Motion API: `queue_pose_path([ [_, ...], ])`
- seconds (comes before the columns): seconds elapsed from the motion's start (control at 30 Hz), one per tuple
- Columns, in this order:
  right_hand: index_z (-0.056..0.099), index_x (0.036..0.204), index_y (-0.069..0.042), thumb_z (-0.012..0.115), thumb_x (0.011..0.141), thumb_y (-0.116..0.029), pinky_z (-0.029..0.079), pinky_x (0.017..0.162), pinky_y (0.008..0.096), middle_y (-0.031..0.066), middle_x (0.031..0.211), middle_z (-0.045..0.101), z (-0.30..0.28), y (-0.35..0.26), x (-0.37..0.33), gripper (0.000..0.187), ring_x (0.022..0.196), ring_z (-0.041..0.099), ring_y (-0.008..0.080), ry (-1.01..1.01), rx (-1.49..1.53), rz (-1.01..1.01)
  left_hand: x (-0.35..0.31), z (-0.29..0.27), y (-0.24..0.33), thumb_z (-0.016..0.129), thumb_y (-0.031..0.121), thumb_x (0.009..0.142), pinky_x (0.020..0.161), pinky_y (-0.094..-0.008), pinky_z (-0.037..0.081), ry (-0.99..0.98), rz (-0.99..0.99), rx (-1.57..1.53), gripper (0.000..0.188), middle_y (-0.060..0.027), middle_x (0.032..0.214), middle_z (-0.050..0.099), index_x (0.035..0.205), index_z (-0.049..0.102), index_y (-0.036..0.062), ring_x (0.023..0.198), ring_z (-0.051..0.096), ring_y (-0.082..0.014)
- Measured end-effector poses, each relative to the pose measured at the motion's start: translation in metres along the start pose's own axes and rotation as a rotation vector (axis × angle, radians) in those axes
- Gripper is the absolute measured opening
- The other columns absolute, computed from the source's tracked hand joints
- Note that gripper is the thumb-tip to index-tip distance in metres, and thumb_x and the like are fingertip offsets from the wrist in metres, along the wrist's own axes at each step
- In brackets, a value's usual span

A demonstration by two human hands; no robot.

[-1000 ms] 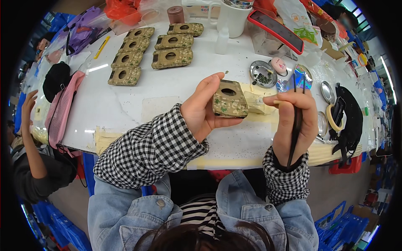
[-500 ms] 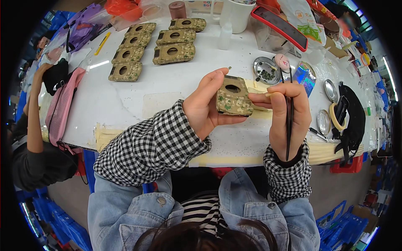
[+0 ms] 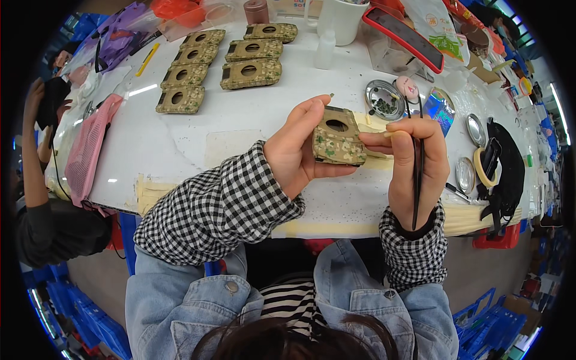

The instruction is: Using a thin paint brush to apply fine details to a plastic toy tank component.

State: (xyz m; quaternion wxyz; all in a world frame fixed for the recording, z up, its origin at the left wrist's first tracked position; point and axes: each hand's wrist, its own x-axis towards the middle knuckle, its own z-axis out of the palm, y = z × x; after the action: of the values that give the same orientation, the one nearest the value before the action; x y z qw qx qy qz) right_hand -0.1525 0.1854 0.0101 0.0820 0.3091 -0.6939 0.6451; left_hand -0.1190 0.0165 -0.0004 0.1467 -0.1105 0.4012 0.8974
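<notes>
My left hand (image 3: 289, 143) is closed around the edge of a camouflage-painted toy tank hull (image 3: 339, 144), which has a round hole in its top. At the tip of that thumb sits a tiny greenish piece (image 3: 332, 95). My right hand (image 3: 423, 171) has black tweezers (image 3: 416, 186) tucked between its fingers, tips pointing away from me. A short pale stick (image 3: 389, 134) is pinched between its thumb and fingers, close to the hull's right side. Beyond it, a round metal dish (image 3: 384, 100) holds several small dark green pieces.
Several matching tank hulls (image 3: 250, 74) stand in two rows at the back left. A yellow pen (image 3: 147, 60), white mug (image 3: 341, 23), small bottle (image 3: 324, 49) and red-cased phone (image 3: 403, 39) lie beyond. Round metal lids (image 3: 464, 174) and a black bag (image 3: 505, 165) are on the right. Another person's arm (image 3: 33, 150) is at left.
The hull and both my hands have shifted very slightly, still in the same grip. At the left, the other person's arm and the black item have moved further left.
</notes>
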Motion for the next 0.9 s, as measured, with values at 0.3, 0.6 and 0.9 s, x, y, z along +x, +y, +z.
queue_pose_path([
  [0.3,0.048,0.097,0.005,0.046,0.095,-0.005,0.055,0.074,0.0258,0.0097,0.087,0.056,0.001,-0.002,0.000,0.010,0.082,0.066,0.0172,-0.004,0.045,0.040,0.000,0.000,0.000,0.032,0.042,0.098,0.080,-0.0367,0.056,-0.006,0.000,-0.014,0.047,-0.0124,0.124,0.051,0.136,0.029,0.0155,0.099,0.062,-0.0284],
  [0.6,0.047,0.097,0.005,0.045,0.095,-0.006,0.055,0.074,0.0265,0.0097,0.088,0.056,0.001,-0.002,0.000,0.011,0.083,0.066,0.0178,0.003,0.032,0.033,-0.001,0.001,0.000,0.032,0.042,0.098,0.081,-0.0369,0.056,0.011,0.003,-0.012,0.047,-0.0137,0.124,0.051,0.136,0.028,0.0155,0.098,0.062,-0.0294],
  [0.9,0.054,0.089,0.002,0.055,0.089,-0.003,0.049,0.063,0.0278,0.0083,0.081,0.058,-0.029,0.009,-0.002,0.004,0.070,0.060,0.0154,0.185,-0.383,-0.084,0.006,-0.007,-0.002,0.039,0.040,0.097,0.078,-0.0346,0.058,0.069,0.017,-0.138,0.043,-0.0225,0.117,0.054,0.130,0.034,0.0136,0.095,0.063,-0.0329],
])
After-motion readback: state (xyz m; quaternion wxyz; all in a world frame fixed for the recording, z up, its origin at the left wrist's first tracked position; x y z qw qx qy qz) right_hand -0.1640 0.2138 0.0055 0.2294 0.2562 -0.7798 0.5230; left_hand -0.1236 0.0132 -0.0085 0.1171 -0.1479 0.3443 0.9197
